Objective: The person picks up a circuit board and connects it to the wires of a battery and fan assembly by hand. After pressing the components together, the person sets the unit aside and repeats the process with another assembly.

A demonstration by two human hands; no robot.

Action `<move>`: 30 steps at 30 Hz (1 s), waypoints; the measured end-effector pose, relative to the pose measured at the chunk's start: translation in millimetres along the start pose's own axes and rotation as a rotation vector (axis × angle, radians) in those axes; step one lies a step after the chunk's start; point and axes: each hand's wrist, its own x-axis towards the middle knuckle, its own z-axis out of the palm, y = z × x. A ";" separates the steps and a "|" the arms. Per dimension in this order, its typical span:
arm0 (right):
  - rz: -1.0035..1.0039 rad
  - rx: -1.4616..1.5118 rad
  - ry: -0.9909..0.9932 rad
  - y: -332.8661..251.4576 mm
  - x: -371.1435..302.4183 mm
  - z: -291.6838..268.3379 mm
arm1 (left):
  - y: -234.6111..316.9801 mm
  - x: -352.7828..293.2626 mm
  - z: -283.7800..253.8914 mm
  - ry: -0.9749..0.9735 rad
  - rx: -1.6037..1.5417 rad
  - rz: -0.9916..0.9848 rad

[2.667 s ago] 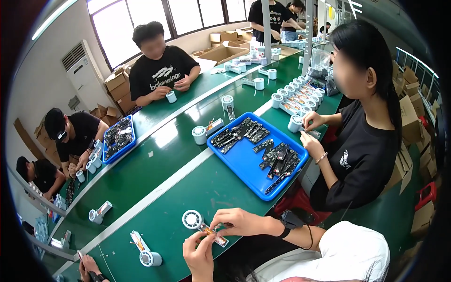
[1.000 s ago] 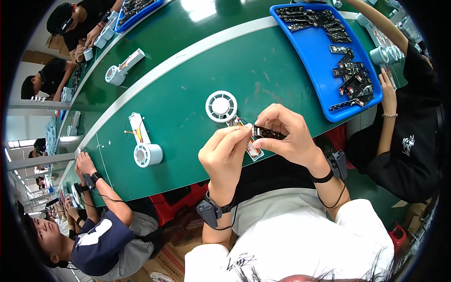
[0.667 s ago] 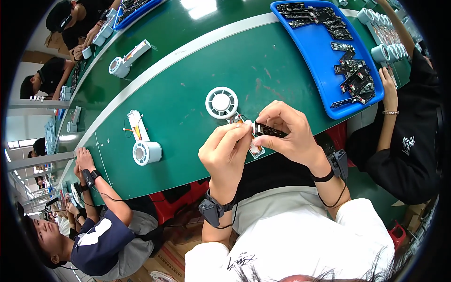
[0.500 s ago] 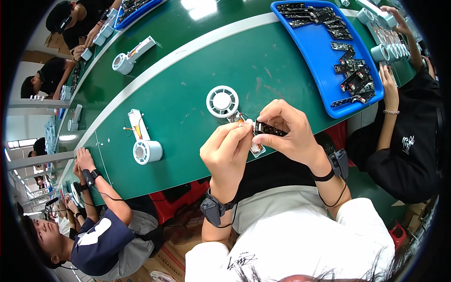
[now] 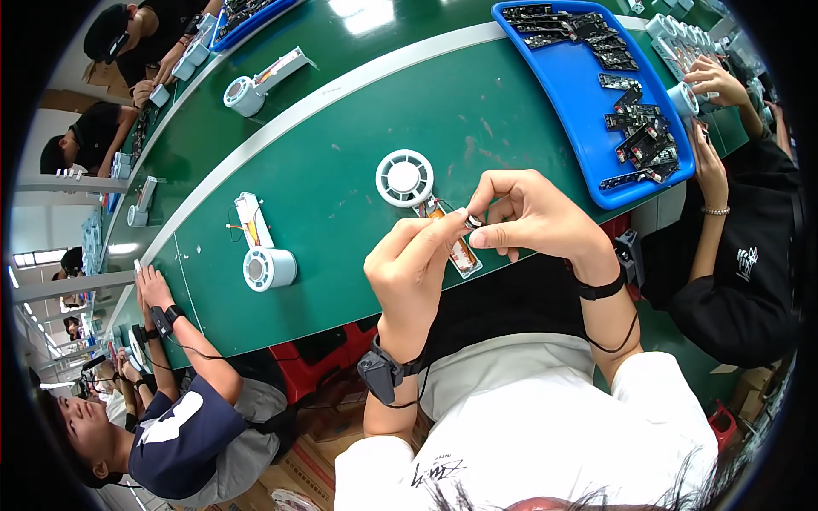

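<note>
Just over the table's near edge, my two hands meet at a small black circuit board (image 5: 473, 222), seen nearly end-on. My right hand (image 5: 541, 217) pinches it between thumb and fingers. My left hand (image 5: 411, 268) is closed at the board's left end, its fingertips hiding whatever they grip. Beneath the hands lies a handheld fan with a round pale grille (image 5: 404, 178). Its open handle (image 5: 461, 257) shows an orange part and wires, partly covered by my left fingers.
A blue tray (image 5: 588, 170) of circuit boards stands at the right. Another fan with an open handle (image 5: 269, 268) lies on the left of the green table (image 5: 332, 221). Beyond a pale rail, one more fan (image 5: 244, 95) rests on a green strip. Co-workers sit on both sides.
The board has turned from broadside to nearly end-on, and my right hand has shifted slightly right. The fan beyond the rail has moved right and away. The right co-worker's hands have moved.
</note>
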 end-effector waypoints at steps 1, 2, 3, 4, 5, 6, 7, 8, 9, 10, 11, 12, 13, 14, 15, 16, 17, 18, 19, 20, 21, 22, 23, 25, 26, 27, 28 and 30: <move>-0.001 0.000 0.000 -2.8 0.8 -1.2 | -0.5 0.3 -0.4 0.000 0.000 0.001; 0.027 -0.021 -0.011 -5.7 1.4 -2.4 | -1.7 0.4 -1.3 -0.017 0.012 0.009; 0.055 -0.041 -0.022 -8.0 1.9 -3.4 | -2.9 0.5 -2.5 -0.033 0.023 0.017; 0.083 -0.061 -0.033 -9.2 2.4 -3.9 | -3.7 1.0 -3.5 -0.050 0.034 0.026; 0.082 -0.061 -0.032 -9.6 2.9 -4.0 | -3.4 1.9 -4.5 -0.051 0.034 0.026; 0.086 -0.065 -0.032 -9.9 3.4 -3.8 | -2.5 3.3 -5.7 -0.063 0.052 0.036; 0.090 -0.068 -0.032 -9.9 3.6 -3.5 | -1.4 4.7 -6.8 -0.075 0.069 0.046; 0.093 -0.071 -0.033 -9.6 3.2 -3.2 | -0.8 5.3 -7.7 -0.087 0.087 0.056; 0.092 -0.070 -0.032 -8.4 2.0 -2.8 | -0.8 5.1 -8.5 -0.089 0.088 0.057; 0.086 -0.049 -0.027 -7.5 2.1 -2.4 | -1.9 6.3 -9.7 -0.103 0.092 0.080; 0.081 -0.027 -0.022 -6.4 2.0 -1.8 | -2.8 7.4 -10.7 -0.117 0.097 0.103; 0.076 -0.006 -0.018 -6.1 1.9 -1.1 | -3.3 8.6 -11.6 -0.132 0.103 0.126; 0.072 -0.004 -0.019 -6.2 1.9 -0.3 | -2.6 8.7 -12.8 -0.133 0.106 0.128; 0.068 0.007 0.007 -6.2 1.8 0.6 | -1.0 7.5 -14.8 -0.083 0.052 0.064; 0.068 0.020 0.037 -4.6 -0.2 1.7 | 1.1 4.0 -16.2 -0.037 -0.004 -0.004; 0.069 0.034 0.066 -2.9 -1.9 2.5 | 2.4 1.3 -16.7 0.009 -0.061 -0.072; 0.070 0.038 0.069 -1.0 -2.8 3.3 | 3.1 -0.9 -16.1 0.004 -0.061 -0.074; 0.041 0.048 0.107 1.2 -2.7 4.6 | 3.8 -3.3 -14.5 0.035 -0.143 -0.143; 0.012 0.057 0.146 3.7 -2.5 6.0 | 4.4 -5.7 -12.2 0.066 -0.226 -0.213; -0.021 0.064 0.180 4.4 -0.7 7.4 | 4.9 -6.4 -10.6 0.102 -0.305 -0.281; -0.021 0.065 0.180 5.4 0.0 9.3 | 4.8 -7.5 -7.6 0.102 -0.304 -0.281; -0.060 0.065 0.212 6.8 -0.1 12.0 | 4.1 -9.3 -3.3 0.124 -0.340 -0.276; -0.099 0.064 0.244 8.4 -0.5 14.6 | 3.1 -11.1 0.7 0.146 -0.376 -0.272; -0.135 0.063 0.279 12.4 -1.9 16.0 | 0.0 -12.9 3.9 0.167 -0.415 -0.270; -0.167 0.069 0.283 14.8 -2.8 15.8 | -1.7 -12.9 3.8 0.148 -0.329 -0.212; -0.200 0.074 0.287 17.3 -3.6 15.4 | -3.3 -12.9 3.6 0.128 -0.243 -0.153; -0.232 0.080 0.290 19.9 -4.3 15.1 | -4.3 -13.4 4.2 0.109 -0.156 -0.094; -0.253 0.077 0.286 25.9 -5.4 13.5 | -1.6 -11.6 6.5 0.094 -0.132 -0.075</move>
